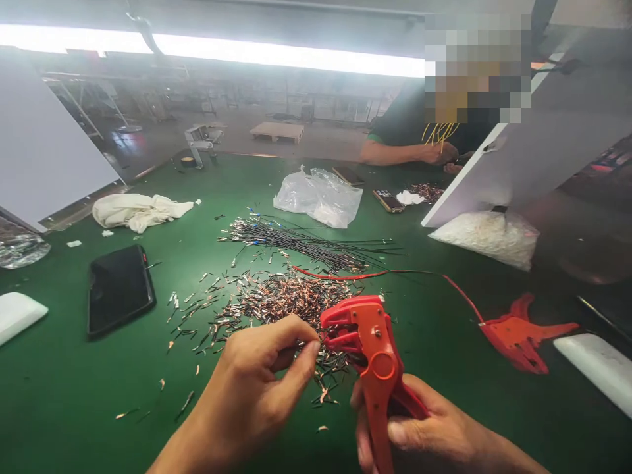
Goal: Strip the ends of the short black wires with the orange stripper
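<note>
My right hand (419,428) is wrapped around the handles of a red wire stripper (378,349), its jaws pointing left. My left hand (269,375) is closed in a pinch right at the jaws. A thin dark wire (322,334) seems to run from the fingertips into them, mostly hidden. Behind and beneath lies a heap of short black wire scraps (281,296) with copper ends. Beyond the heap, a bundle of long black wires (306,243) has metal terminals and a few blue bits at its left end.
A second red stripper (523,332) with a red cord lies right. A dark-screened phone (121,289) and white cloth (138,210) are left. Clear plastic bag (320,197), keypad phone (388,201) and filled bag (488,237) lie farther back. Across the table, a person's hands (442,155) hold yellow wires.
</note>
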The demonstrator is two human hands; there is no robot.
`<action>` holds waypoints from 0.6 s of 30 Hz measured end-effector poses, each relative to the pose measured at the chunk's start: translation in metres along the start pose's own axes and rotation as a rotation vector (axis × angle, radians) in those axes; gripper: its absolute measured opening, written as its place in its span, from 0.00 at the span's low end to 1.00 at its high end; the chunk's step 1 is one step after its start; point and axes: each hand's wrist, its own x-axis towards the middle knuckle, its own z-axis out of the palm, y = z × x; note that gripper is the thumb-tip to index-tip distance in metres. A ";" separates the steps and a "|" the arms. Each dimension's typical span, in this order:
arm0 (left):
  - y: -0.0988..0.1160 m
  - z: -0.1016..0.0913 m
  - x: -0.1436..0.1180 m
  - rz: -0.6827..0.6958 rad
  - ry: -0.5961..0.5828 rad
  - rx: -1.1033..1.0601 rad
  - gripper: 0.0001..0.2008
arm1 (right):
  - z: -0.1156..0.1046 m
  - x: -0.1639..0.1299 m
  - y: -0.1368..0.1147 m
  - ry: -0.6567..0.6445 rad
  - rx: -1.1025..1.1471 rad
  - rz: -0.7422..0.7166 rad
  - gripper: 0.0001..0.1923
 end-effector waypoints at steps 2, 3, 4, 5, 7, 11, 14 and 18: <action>-0.002 0.004 0.000 0.031 0.046 0.058 0.10 | 0.000 0.001 0.002 0.009 0.046 -0.003 0.16; -0.003 0.007 -0.001 0.043 0.068 0.083 0.10 | 0.001 0.002 0.002 0.021 0.067 -0.017 0.15; -0.004 0.010 -0.002 0.052 0.090 0.103 0.09 | 0.002 0.002 0.002 0.041 0.080 -0.041 0.14; -0.004 0.014 -0.003 0.069 0.108 0.115 0.09 | 0.003 0.003 0.001 0.073 0.079 -0.071 0.13; -0.002 0.023 -0.007 0.131 0.143 0.135 0.06 | 0.006 0.003 -0.003 0.152 0.015 -0.141 0.12; 0.004 0.047 -0.015 0.267 0.057 0.217 0.18 | 0.013 0.005 -0.013 0.357 -0.156 -0.211 0.17; 0.004 0.065 -0.022 0.270 -0.027 0.309 0.25 | 0.017 0.006 -0.014 0.424 -0.147 -0.192 0.21; 0.001 0.079 -0.030 0.241 -0.031 0.415 0.13 | 0.019 0.007 -0.011 0.393 -0.120 -0.165 0.24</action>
